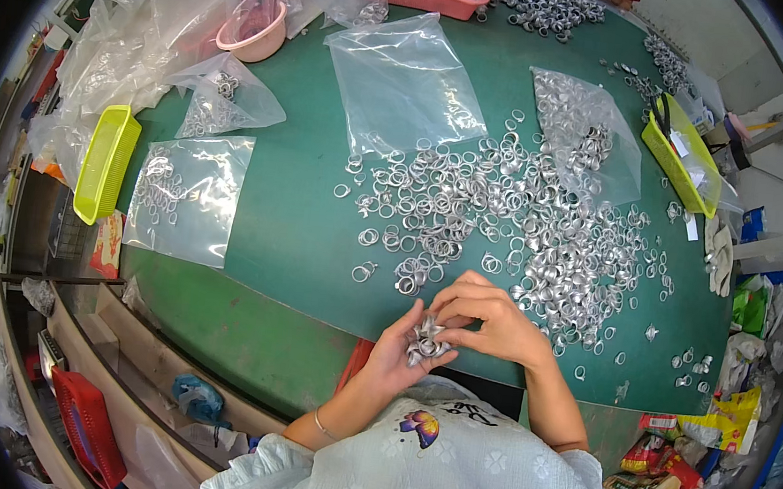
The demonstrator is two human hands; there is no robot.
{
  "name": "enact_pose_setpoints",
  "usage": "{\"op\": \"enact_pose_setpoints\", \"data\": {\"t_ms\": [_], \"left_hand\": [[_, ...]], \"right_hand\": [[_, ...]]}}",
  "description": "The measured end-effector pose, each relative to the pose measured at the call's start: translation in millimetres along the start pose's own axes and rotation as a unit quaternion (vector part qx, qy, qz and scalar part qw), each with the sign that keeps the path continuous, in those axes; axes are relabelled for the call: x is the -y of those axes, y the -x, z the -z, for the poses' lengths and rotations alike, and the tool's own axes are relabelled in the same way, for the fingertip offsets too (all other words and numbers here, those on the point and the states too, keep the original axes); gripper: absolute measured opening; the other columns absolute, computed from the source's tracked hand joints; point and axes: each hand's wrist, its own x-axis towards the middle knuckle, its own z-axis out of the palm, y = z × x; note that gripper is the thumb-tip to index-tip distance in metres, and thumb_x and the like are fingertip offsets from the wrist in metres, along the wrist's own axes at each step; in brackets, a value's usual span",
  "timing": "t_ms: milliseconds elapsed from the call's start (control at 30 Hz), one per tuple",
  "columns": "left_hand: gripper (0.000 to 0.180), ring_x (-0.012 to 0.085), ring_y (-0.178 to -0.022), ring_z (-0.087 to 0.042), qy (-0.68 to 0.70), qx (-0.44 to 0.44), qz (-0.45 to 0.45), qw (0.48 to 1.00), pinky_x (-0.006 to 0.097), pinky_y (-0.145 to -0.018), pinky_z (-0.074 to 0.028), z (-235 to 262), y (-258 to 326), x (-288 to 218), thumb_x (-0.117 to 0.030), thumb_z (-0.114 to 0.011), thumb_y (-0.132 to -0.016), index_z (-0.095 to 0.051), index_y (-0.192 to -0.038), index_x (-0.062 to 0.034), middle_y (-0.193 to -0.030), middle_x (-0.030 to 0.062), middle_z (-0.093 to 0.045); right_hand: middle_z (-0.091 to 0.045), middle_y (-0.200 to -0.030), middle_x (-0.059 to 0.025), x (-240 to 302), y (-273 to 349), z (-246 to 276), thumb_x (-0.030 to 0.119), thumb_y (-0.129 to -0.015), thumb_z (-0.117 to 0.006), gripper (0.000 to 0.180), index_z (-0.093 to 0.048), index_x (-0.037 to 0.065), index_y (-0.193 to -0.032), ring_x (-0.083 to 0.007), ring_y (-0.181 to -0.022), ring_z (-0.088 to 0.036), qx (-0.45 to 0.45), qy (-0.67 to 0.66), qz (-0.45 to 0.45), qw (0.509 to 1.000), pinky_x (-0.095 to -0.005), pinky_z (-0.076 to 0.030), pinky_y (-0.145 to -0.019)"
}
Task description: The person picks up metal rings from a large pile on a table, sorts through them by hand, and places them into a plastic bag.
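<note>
Cupped just off the table's near edge, my left hand (384, 361) holds a handful of silver metal rings (424, 344). My right hand (495, 322) is bent over the same handful, thumb and fingertips pinched together at one of the rings. Its fingers partly hide what they grip. Beyond both hands a broad pile of loose metal rings (544, 231) spreads over the green table (293, 235). A clear plastic bag (402, 81) lies flat at the pile's far side. Another clear bag (577, 130), with rings in it, rests on the pile's far right.
On the left lie two clear bags with rings, one flat (195, 226) and one crumpled (252, 104). A yellow-green basket (107, 163) stands at the left edge, another (678, 154) at the right. Farther back are a pink bowl (265, 41) and a pink tray (448, 3).
</note>
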Motion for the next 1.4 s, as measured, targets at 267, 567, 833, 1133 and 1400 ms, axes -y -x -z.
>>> {"op": "enact_pose_setpoints", "data": {"t_ms": [267,567,833,1133,1400], "left_hand": [[0.030,0.0216,-0.086,-0.063,-0.016,0.188,0.030,0.982,0.032,-0.068,-0.056,44,-12,4,-0.032,-0.050,-0.094,-0.057,-0.108,-0.0065,-0.100,0.0117,-0.063],[0.036,0.0264,-0.096,-0.062,0.052,0.142,0.014,0.988,0.041,-0.074,-0.057,28,-6,6,-0.030,-0.052,-0.093,-0.051,-0.119,-0.0052,-0.114,0.0128,-0.058],[0.022,0.0266,-0.094,-0.062,-0.008,0.188,0.054,0.981,0.035,-0.066,-0.058,29,-23,21,-0.026,-0.054,-0.092,-0.059,-0.097,-0.0054,-0.093,0.0111,-0.060],[0.026,0.0259,-0.101,-0.050,-0.062,0.127,0.057,0.988,0.027,-0.056,-0.054,16,-15,40,-0.035,-0.049,-0.094,-0.056,-0.092,-0.0094,-0.092,0.0095,-0.050],[0.049,0.0298,-0.091,-0.057,-0.067,0.058,0.019,0.996,0.033,-0.048,-0.053,-1,-2,45,-0.051,-0.040,-0.093,-0.061,-0.075,-0.0109,-0.085,0.0119,-0.057]], "right_hand": [[-0.059,-0.100,-0.0047,-36,-19,-18,0.006,-0.071,-0.069,0.019,-0.067,0.006,-0.090,-0.0268,-0.093,-0.052,-0.071,0.278,0.041,0.957,-0.0350,-0.043,-0.080],[-0.063,-0.093,-0.0080,7,37,-13,0.004,-0.071,-0.071,0.014,-0.067,0.002,-0.084,-0.0234,-0.091,-0.058,-0.104,0.126,0.006,0.987,-0.0317,-0.044,-0.077],[-0.033,-0.136,-0.0214,-30,83,2,0.029,-0.077,-0.068,0.056,-0.049,0.004,-0.124,-0.0431,-0.125,-0.029,-0.364,0.465,-0.227,0.774,-0.0537,-0.026,-0.098],[-0.026,-0.143,-0.0178,-49,54,-24,0.043,-0.078,-0.064,0.075,-0.036,-0.003,-0.131,-0.0375,-0.134,-0.019,-0.292,0.478,-0.287,0.777,-0.0621,-0.023,-0.097],[-0.036,-0.139,-0.0104,-56,21,-30,0.026,-0.081,-0.064,0.045,-0.053,0.005,-0.119,-0.0293,-0.133,-0.027,-0.172,0.329,-0.047,0.927,-0.0593,-0.024,-0.099]]}}
